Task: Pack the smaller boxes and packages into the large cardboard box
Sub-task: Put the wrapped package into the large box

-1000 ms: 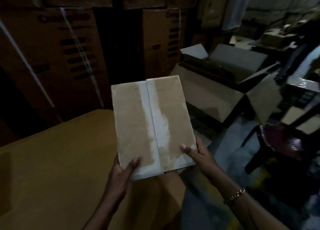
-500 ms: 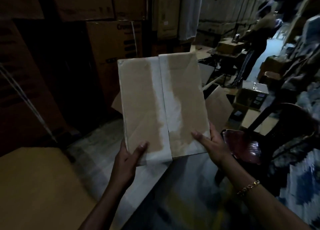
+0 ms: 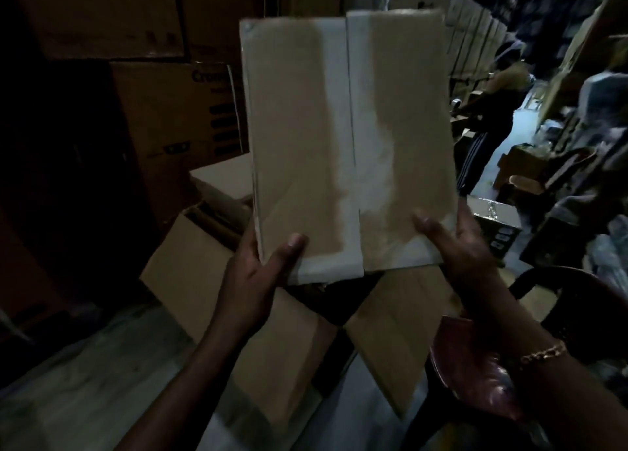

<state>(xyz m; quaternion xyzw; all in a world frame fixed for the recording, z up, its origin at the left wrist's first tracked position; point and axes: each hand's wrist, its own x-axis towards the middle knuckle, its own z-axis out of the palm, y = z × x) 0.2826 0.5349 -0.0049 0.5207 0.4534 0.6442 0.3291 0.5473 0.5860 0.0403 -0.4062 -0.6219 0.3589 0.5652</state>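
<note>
Dim warehouse aisle, stacked cartons (image 3: 176, 110) rising behind the large cardboard box (image 3: 190, 274), which stands on the floor (image 3: 85, 382) with its flaps thrown outward and its dark mouth showing between them. The taped package (image 3: 346, 138), a flat brown parcel with a pale strip down its middle, is held upright in the air directly above that mouth, not touching the flaps. The left grip (image 3: 258, 274) pinches the lower left corner, thumb laid across the front face and fingers hidden behind. The right grip (image 3: 455, 246) pinches the lower right corner likewise, thumb in front, a bracelet (image 3: 543, 352) on that wrist. Change noted: a second ago the package was over a closed, flat carton top, with the box well off to the right; half a second ago the box was mostly hidden behind the package. Now the box lies straight below it. Hold unchanged throughout. Assessment: the carry appears complete and the package looks aligned for lowering. A dark red chair (image 3: 475, 365) stands just right of the box, and a second person (image 3: 492, 110) works well beyond it; neither appears to obstruct the drop.
</note>
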